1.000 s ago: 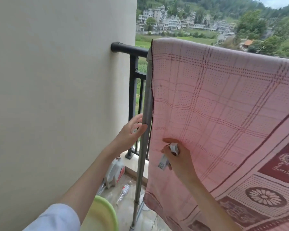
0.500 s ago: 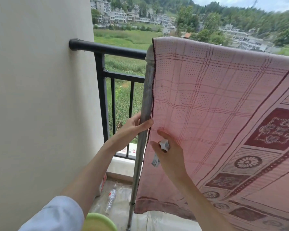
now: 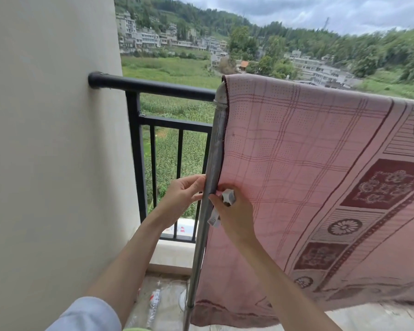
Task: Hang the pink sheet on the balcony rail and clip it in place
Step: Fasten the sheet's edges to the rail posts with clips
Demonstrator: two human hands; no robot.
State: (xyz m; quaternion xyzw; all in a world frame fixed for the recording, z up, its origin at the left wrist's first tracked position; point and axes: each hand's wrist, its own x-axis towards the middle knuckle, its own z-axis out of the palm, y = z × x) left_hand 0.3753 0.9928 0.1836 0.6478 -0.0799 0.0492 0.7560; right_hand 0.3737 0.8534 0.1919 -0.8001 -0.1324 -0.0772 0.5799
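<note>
Right hand (image 3: 234,211) grips a white clothes peg (image 3: 221,206), fingers curled round it, thumb tip pressed at the left edge of the pink sheet (image 3: 308,187). Peg is mostly covered by the hand: one end shows above the knuckles, the other, with a dotted grip face, below the thumb. Whether its jaws bite the fabric cannot be told. Left hand (image 3: 184,197) sits on the far side of the steel pole (image 3: 213,163), fingers curled toward it and pinching at the sheet edge; fingertips are hidden behind the pole.

Sheet hangs over a top bar hidden beneath it, draping down on the near side, and its right part is cut off by the frame. Hem hangs just above the floor.

Black balcony railing (image 3: 153,86) runs from the cream wall (image 3: 50,139) on the left to behind the pole. Pale concrete floor (image 3: 167,283) carries an empty plastic bottle (image 3: 153,304), blurred. Fields, houses and wooded hills lie far beyond.
</note>
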